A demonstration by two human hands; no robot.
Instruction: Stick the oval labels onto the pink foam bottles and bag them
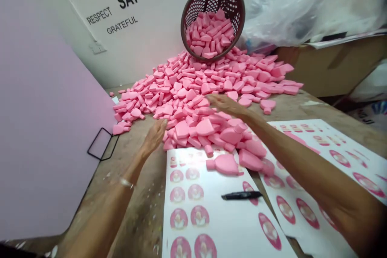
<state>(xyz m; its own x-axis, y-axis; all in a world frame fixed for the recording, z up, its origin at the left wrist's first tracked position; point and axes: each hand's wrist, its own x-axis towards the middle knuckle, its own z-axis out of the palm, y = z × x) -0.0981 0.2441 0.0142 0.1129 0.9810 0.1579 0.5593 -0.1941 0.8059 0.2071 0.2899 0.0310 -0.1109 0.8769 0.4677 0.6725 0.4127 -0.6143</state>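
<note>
One lilac flat board [45,129] leans at far left, with a thin black wire loop [101,144] at its edge, on a worn, paint-flecked wooden tabletop [136,205]. Behind it, a white wall [127,4] carries black printed words. Left hand [155,137] sits at the near edge of the heap, open, fingers up and together, not clamped on anything, touching or just beside the pink pieces. Below it, a white sheet printed with rows of pink oval portraits [193,209] lies on the tabletop, with a black marker pen [241,195] across its right part. A big heap of pink foam shapes [193,88] spreads across the middle of the tabletop, some pieces lying on the sheet's top edge. A round brown plastic lattice basket [213,20] sits tipped toward the camera on top of the heap, still full of the same pink pieces, no hand on it. Right hand [225,104] lies flat and open on the heap, apart from the left hand, gripping nothing. Further right are a second printed white sheet [320,161], a clear plastic bag [290,8] and a brown cardboard box [326,68].
</note>
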